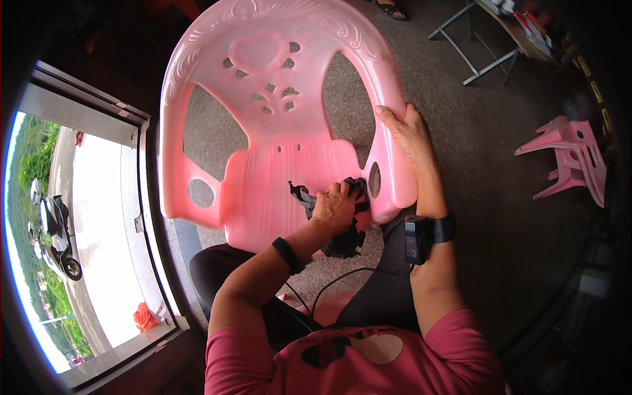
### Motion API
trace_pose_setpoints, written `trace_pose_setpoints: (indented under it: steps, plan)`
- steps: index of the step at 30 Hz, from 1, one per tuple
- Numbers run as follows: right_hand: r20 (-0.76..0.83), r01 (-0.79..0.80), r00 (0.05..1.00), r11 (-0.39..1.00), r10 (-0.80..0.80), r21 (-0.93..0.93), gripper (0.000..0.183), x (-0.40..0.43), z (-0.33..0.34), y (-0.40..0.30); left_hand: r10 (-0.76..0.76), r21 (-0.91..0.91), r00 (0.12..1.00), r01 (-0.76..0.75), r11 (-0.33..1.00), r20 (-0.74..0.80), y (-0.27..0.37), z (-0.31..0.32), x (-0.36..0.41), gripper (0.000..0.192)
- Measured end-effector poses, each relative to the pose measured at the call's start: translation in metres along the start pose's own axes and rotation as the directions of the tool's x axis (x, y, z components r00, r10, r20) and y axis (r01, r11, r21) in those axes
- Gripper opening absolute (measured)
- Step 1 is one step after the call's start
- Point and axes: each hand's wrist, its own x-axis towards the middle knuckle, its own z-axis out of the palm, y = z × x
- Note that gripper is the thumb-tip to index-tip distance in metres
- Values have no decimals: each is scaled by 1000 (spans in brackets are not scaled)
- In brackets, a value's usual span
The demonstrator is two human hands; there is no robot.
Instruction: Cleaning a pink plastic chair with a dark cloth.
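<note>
A pink plastic armchair stands before me, its back decorated with a molded heart and cut-out shapes. My left hand presses a dark, ragged cloth onto the seat's right side near the armrest. Part of the cloth hangs over the seat's front edge, and some is covered by my fingers. My right hand grips the chair's right armrest from its outer side, thumb on top.
My knees are close to the seat front. A black cable runs across my lap. A small pink plastic stool lies tipped to the right. A folding-leg table is at upper right, a person's sandaled foot at the top. Left is a doorway.
</note>
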Motion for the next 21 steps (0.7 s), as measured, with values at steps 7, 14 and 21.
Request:
trace_pose_setpoints:
  steps: [7, 14, 21]
  plan:
    - [-21, 18, 1000, 1000, -18, -7, 50, -2, 0, -1, -28, 72, 998, 31, 997, -47, -7, -5, 20, 50]
    - [-24, 45, 999, 999, -46, -21, 58, -1, 0, 1, -100, 26, 995, 100, 995, -8, -18, -11, 43, 63]
    - [-8, 62, 998, 998, -62, -13, 59, -1, 2, 2, -201, -18, 979, 202, 979, 31, -34, -20, 66, 69]
